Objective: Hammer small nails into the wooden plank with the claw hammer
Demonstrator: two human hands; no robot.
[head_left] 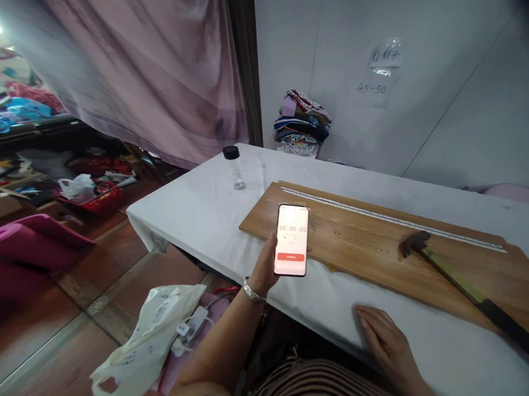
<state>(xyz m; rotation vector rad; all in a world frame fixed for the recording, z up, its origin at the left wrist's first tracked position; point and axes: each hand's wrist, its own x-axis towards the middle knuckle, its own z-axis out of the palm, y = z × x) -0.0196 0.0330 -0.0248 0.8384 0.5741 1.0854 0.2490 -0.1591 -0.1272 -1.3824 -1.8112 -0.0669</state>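
Observation:
My left hand point(265, 270), with a silver bracelet at the wrist, grips a smartphone point(292, 247) upright over the table's front edge. Its lit screen reads 00:00:00 above a red button. Resting on the white tablecloth point(189, 208) near that edge, my right hand point(387, 340) holds nothing, its fingers extended close together. Beyond both hands lies a wooden board point(356, 261) with a long white measuring strip point(394, 219) and a row of small dark marks. A claw hammer point(455, 276) with a green and black handle lies across the board, right of my right hand.
A clear bottle point(237, 173) with a black lid stands at the table's far left. Folded clothes point(302, 125) are piled behind the table against the wall. On the floor at left are a white plastic bag point(151, 328), a power strip point(185, 332) and a pink roll point(22, 240).

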